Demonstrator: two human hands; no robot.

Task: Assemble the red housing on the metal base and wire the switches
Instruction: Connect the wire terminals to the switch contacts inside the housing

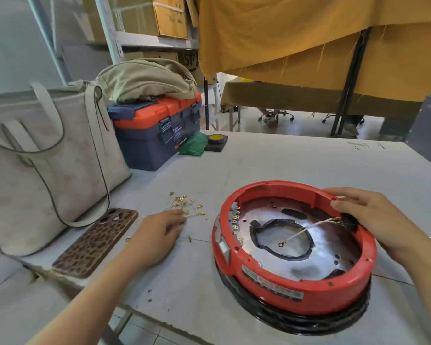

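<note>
**Head view: steadying the housing while I reach for the next lead**

Head view, the only 1 here. My right hand [373, 217] rests on the far right rim of the red housing [294, 290], fingers loosely curved over the edge. I judge it is there to keep the ring from turning. It closes on nothing that I can see.

My left hand [159, 232] lies on the surface [284, 158], fingertips touching the loose pile of short white wires [184, 205] with brass terminals, probably to pick 1. I cannot tell if it has pinched any.

The housing sits near my right, seated over the shiny metal base [271, 255]. 1 white lead [306, 230] runs from the right rim to a ring terminal at the middle. Switches [235, 220] line the left inner wall.
</note>
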